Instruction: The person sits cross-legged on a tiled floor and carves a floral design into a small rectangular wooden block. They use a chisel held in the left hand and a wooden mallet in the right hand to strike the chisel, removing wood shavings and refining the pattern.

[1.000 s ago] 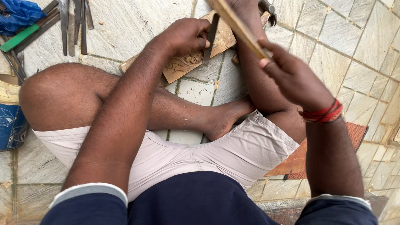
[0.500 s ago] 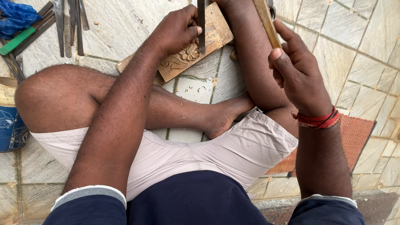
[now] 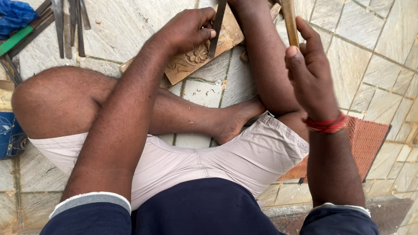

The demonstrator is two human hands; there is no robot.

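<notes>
Head view is showing a person sitting cross-legged on a tiled floor (image 3: 130, 30). At twelve o'clock the left hand (image 3: 187, 30) is gripping a dark chisel (image 3: 217, 28), its tip resting on a carved wooden block (image 3: 196, 58) lying on the floor. At two o'clock the right hand (image 3: 311, 72) is closing around a wooden stick (image 3: 289, 21), raised apart from the chisel. More metal tools (image 3: 69, 21) are lying at ten o'clock.

Wooden stick (image 3: 289, 21) and chisel (image 3: 217, 26) tops cut off.
</notes>
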